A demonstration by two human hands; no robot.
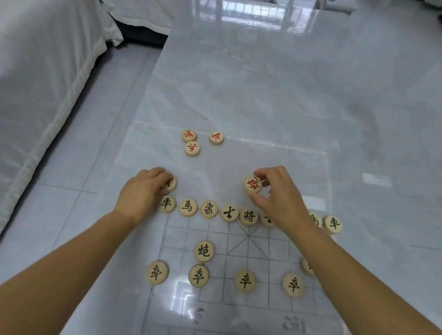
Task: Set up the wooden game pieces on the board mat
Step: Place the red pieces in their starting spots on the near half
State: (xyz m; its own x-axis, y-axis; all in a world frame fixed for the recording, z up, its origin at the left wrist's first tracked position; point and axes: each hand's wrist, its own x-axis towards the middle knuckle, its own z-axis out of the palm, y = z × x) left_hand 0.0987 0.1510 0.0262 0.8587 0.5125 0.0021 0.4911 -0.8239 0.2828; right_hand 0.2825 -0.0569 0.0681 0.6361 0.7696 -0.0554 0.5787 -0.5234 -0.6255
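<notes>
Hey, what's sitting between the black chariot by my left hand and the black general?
In the head view, three black pieces in one row: horse, elephant, advisor, running from the chariot to the general.

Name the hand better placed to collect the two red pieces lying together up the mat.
Left, probably: the left hand lies nearer the two red pieces; the right hand pinches a tilted red piece farther right.

A glossy, pale grey marbled table [274, 92] fills the middle and right of the frame, with a translucent gridded board mat [264, 300] lying at lower centre.
</notes>
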